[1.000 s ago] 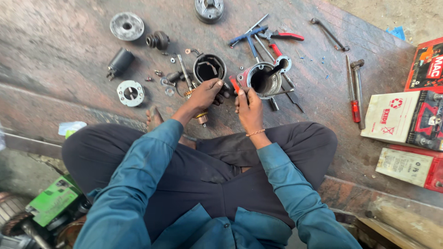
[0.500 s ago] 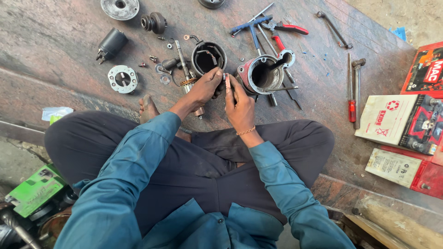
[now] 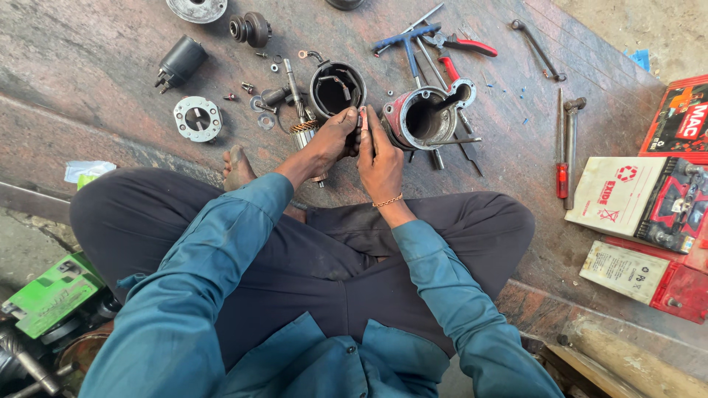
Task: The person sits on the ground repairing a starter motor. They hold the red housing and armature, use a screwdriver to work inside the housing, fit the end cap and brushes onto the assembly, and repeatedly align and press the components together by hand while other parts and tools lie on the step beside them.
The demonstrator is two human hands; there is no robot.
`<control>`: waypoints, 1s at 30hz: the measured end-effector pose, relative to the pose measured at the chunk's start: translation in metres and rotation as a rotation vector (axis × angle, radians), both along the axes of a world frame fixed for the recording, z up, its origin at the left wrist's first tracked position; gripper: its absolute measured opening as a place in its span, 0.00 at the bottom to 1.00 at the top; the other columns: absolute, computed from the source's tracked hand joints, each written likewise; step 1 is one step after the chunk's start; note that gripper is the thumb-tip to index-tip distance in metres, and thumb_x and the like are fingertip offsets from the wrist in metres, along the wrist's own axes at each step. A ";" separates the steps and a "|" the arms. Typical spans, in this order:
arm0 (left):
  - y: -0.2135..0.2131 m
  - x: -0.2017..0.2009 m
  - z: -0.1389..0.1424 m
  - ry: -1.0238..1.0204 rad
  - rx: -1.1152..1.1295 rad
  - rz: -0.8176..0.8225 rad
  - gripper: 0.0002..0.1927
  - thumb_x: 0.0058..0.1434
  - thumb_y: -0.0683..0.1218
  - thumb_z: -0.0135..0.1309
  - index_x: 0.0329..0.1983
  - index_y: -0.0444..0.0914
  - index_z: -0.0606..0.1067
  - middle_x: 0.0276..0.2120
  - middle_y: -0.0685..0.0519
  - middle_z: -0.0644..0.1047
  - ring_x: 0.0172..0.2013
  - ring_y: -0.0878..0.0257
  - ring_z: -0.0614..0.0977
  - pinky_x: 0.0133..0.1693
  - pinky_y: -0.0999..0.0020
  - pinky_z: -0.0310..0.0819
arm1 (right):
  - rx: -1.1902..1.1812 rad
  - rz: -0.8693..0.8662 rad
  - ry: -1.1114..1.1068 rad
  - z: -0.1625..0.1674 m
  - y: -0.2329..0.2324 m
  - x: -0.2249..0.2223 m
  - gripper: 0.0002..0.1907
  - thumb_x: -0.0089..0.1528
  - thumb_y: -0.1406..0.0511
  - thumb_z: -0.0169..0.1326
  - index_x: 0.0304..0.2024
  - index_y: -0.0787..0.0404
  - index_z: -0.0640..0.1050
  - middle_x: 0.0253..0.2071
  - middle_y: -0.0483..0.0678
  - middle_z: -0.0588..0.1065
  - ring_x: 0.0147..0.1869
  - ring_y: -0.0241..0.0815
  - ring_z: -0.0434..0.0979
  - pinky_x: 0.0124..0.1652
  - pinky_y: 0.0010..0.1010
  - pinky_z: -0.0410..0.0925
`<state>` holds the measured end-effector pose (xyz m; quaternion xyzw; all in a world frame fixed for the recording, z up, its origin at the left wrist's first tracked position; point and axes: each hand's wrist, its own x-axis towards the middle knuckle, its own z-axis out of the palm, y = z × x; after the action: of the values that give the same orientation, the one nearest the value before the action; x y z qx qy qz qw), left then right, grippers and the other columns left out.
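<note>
Head view, looking down: a seated person in blue sleeves and dark trousers worked cross-legged at a reddish-brown stone worktop (image 3: 88, 81). The left hand (image 3: 333, 140) and the right hand (image 3: 380, 155) met just in front of the knees, their fingers (image 3: 366, 121) closed together on a small flat part (image 3: 363, 119), too small to identify, held between the two hands. This part sat directly below a black cylindrical housing (image 3: 337, 88) and just left of a red-rimmed metal housing (image 3: 426, 116), both open-mouthed and resting on the worktop. A copper-wound armature (image 3: 302, 127) lay beside the left hand, partly hidden by it. Farther left lay a round flanged plate (image 3: 197, 118), a black solenoid (image 3: 179, 63), a small pinion gear (image 3: 251, 28) and scattered washers and screws (image 3: 262, 110). Above the red-rimmed housing lay a blue T-handle wrench (image 3: 405, 40) and red-handled pliers (image 3: 461, 46). To the right, well apart from the hands, lay a red-handled screwdriver (image 3: 561, 158), a metal bar (image 3: 571, 133) beside it, and a bent hook tool (image 3: 537, 48). At the right edge lay red and white cartons (image 3: 634, 191). A bare foot (image 3: 237, 166) showed beside the left forearm, and a green box (image 3: 48, 295) lay at lower left.
</note>
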<state>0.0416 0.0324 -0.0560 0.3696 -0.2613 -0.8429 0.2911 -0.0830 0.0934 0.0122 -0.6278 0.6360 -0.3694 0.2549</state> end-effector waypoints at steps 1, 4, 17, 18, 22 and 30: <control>0.000 -0.001 0.002 0.001 -0.004 0.003 0.18 0.77 0.58 0.33 0.44 0.44 0.69 0.33 0.60 0.69 0.31 0.70 0.69 0.36 0.72 0.71 | -0.048 0.016 0.029 0.001 -0.001 0.000 0.21 0.73 0.65 0.46 0.67 0.64 0.70 0.57 0.61 0.78 0.54 0.56 0.83 0.49 0.38 0.76; 0.001 -0.003 0.006 0.005 -0.006 0.011 0.18 0.76 0.58 0.33 0.46 0.44 0.69 0.34 0.60 0.70 0.33 0.69 0.71 0.37 0.70 0.73 | 0.080 -0.047 -0.003 0.002 -0.002 0.001 0.22 0.72 0.64 0.46 0.67 0.63 0.70 0.55 0.60 0.79 0.48 0.54 0.85 0.48 0.37 0.75; 0.002 -0.009 0.006 -0.022 -0.027 0.036 0.20 0.77 0.57 0.33 0.52 0.41 0.71 0.39 0.56 0.73 0.38 0.67 0.74 0.44 0.66 0.76 | -0.015 -0.023 0.048 -0.010 -0.006 -0.003 0.21 0.72 0.65 0.47 0.66 0.66 0.71 0.55 0.62 0.78 0.54 0.56 0.84 0.49 0.38 0.76; 0.003 -0.009 0.006 -0.010 -0.033 0.051 0.20 0.78 0.57 0.33 0.52 0.40 0.71 0.39 0.55 0.74 0.38 0.67 0.74 0.44 0.65 0.76 | -0.046 -0.009 0.062 -0.011 -0.004 -0.002 0.22 0.71 0.66 0.47 0.66 0.66 0.71 0.55 0.62 0.77 0.55 0.58 0.83 0.49 0.39 0.76; 0.002 -0.009 0.005 -0.031 0.064 0.075 0.18 0.75 0.56 0.34 0.51 0.43 0.70 0.41 0.58 0.74 0.40 0.67 0.76 0.48 0.65 0.77 | -0.092 0.018 0.084 -0.012 -0.002 -0.002 0.22 0.69 0.68 0.48 0.66 0.66 0.71 0.58 0.63 0.76 0.56 0.61 0.81 0.49 0.40 0.75; 0.002 -0.009 -0.001 -0.011 0.092 0.068 0.17 0.75 0.57 0.34 0.48 0.43 0.69 0.39 0.57 0.74 0.39 0.66 0.77 0.45 0.64 0.76 | -0.153 0.024 0.111 -0.010 -0.004 0.001 0.21 0.70 0.69 0.48 0.66 0.67 0.72 0.58 0.64 0.75 0.60 0.62 0.78 0.53 0.41 0.74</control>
<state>0.0326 0.0340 -0.0573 0.3957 -0.2111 -0.8416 0.3011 -0.0824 0.0891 0.0024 -0.6725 0.6115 -0.3784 0.1751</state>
